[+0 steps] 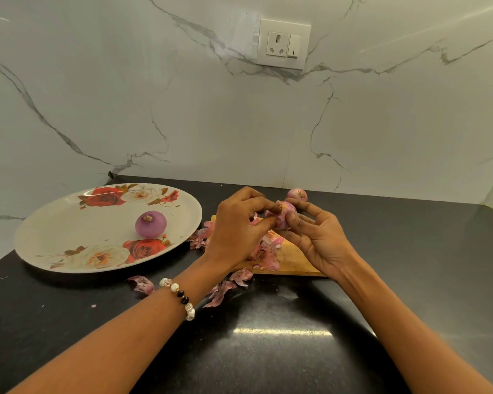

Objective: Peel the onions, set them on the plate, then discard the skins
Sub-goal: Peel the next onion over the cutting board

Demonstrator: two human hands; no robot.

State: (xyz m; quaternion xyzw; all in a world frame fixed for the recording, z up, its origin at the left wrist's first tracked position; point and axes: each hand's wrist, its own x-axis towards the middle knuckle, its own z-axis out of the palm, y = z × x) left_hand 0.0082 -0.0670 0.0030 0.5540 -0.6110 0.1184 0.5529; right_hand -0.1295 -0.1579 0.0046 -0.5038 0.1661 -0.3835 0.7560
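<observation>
Above a wooden cutting board (292, 258), my right hand (315, 237) holds a small purple onion (284, 216) in its fingers. My left hand (238, 226) pinches the onion's skin at the top with thumb and fingertips. A peeled purple onion (150, 224) sits on the white rose-patterned plate (54, 223) at the left. Another onion (297, 194), still in its skin, lies on the counter behind my hands, near the wall. Pink onion skins (264, 254) are piled on the board under my hands.
More loose skins (143, 283) lie scattered on the black counter (268, 351) between the plate and the board. A marble wall with a socket (283, 44) rises close behind. The counter meets a side wall at the far right.
</observation>
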